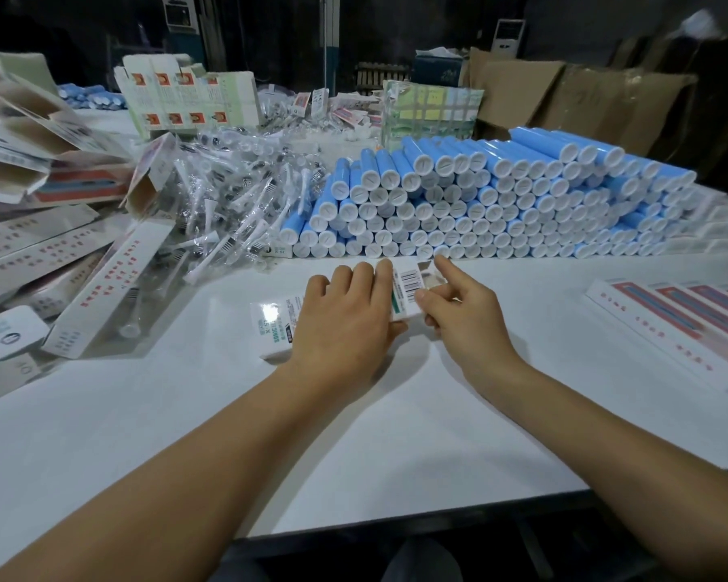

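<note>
A white carton [272, 325] with a barcode label lies on the white table [354, 434], just in front of the stack of blue tubes. My left hand [345, 317] lies over its middle, fingers across the top and thumb at the near right corner, gripping it. My right hand [463, 306] is at the carton's right end. Its thumb presses the barcode end and its index finger points out toward the open end flap [431, 273]; the other fingers are curled under.
A large stack of blue tubes with white caps [492, 203] fills the table behind the carton. A heap of bagged brush heads [236, 203] lies to the left, with flat and loose cartons [59, 254] beyond. Finished boxes [681, 325] lie at the right. The table's front edge runs near me.
</note>
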The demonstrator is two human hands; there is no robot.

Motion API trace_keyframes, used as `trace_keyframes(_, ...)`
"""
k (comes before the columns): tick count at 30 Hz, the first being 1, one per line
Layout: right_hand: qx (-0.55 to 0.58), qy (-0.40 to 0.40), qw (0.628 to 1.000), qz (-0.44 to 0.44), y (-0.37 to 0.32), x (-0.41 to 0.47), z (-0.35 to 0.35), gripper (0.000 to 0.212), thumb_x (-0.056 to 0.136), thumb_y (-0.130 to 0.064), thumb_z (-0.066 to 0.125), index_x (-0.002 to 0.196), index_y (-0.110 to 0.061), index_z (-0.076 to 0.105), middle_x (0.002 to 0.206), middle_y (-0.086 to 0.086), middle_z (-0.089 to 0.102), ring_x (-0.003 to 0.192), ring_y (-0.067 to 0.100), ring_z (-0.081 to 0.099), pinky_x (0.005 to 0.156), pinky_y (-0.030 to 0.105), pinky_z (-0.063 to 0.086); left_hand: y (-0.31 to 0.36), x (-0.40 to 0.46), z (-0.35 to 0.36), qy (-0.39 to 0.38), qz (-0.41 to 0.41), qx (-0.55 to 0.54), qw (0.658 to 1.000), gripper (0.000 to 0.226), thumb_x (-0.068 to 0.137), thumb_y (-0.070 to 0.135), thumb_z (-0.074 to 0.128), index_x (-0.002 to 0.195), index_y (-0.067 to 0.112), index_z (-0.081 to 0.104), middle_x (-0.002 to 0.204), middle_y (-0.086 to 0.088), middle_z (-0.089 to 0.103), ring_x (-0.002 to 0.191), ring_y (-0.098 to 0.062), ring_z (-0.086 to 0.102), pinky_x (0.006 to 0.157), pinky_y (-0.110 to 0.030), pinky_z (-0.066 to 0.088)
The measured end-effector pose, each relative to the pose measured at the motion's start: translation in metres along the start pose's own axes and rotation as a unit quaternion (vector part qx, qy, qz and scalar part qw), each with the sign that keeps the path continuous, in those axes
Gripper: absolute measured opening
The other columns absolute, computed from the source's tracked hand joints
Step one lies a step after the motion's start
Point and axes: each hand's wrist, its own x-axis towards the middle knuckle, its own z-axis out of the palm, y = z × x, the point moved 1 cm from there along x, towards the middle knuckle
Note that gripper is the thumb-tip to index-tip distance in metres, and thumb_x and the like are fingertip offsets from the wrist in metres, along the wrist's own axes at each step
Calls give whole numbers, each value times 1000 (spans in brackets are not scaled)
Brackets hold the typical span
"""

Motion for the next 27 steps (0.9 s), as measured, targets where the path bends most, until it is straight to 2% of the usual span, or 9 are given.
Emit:
trace_keyframes(4,14,39,999,3,-1,-3,0,24,88,-4,63,111,-6,65,72,-5,65,54,-2,52,57,14,42,1,0,-3,-2,-8,-5,1000,72,76,51,65,128,3,53,98,-12,60,84,-30,56,70,-39,43)
trace_keyframes(8,-23,28,999,-21,-5,-9,4,17,91,-5,58,91,-21,65,101,8,62,70,3,56,65,13,44,3,-1,-5,-2,-7,-7,1000,70,77,50,64,127,1,54,97,-12,60,83,-31,56,69,-38,43)
trace_keyframes(13,-66,16,996,-62,-10,-10,4,18,93,-3,54,96,-18,63,101,6,55,87,13,58,75,15,48,5,1,-8,-14,-11,-18,1000,70,81,51,62,131,3,49,103,-11,59,88,-30,54,72,-39,40)
trace_keyframes(15,-104,23,989,-105,-12,-12,3,17,91,-7,59,101,-19,65,96,-2,53,84,5,57,75,18,46,3,2,-8,-26,-26,-27,999,72,86,53,55,138,6,42,111,-10,56,96,-30,53,78,-39,37)
trace_keyframes(18,-85,130,976,-155,-13,-8,-7,34,84,-18,70,114,-28,58,103,-16,45,76,0,49,72,10,41,-1,6,-10,-28,-53,-55,997,75,88,55,50,144,9,34,122,-10,52,107,-31,49,84,-39,33)
trace_keyframes(21,119,184,975,17,-8,4,-17,39,86,-30,68,120,-28,48,118,-5,51,92,8,55,77,22,47,-4,7,-10,-30,-58,-58,996,76,90,59,40,148,12,24,129,-7,45,114,-28,43,86,-36,28)
trace_keyframes(23,352,67,911,205,-4,8,-12,39,85,-38,64,115,-14,54,114,10,61,96,21,63,74,33,53,-2,7,-8,-36,-54,-63,996,77,91,59,40,149,13,21,131,-6,43,116,-28,41,88,-36,27)
trace_keyframes(24,410,5,878,249,-4,8,-10,45,82,-41,64,113,-10,57,113,14,65,97,25,66,74,35,55,0,8,-8,-42,-49,-65,996,77,91,60,40,149,13,20,131,-6,43,116,-27,41,88,-36,27)
trace_keyframes(27,453,-92,865,195,-7,6,-3,39,75,-31,64,105,-6,66,107,17,70,95,27,69,76,37,58,3,7,-8,-58,-32,-52,996,77,92,60,38,149,11,20,130,-7,44,114,-28,42,88,-37,28)
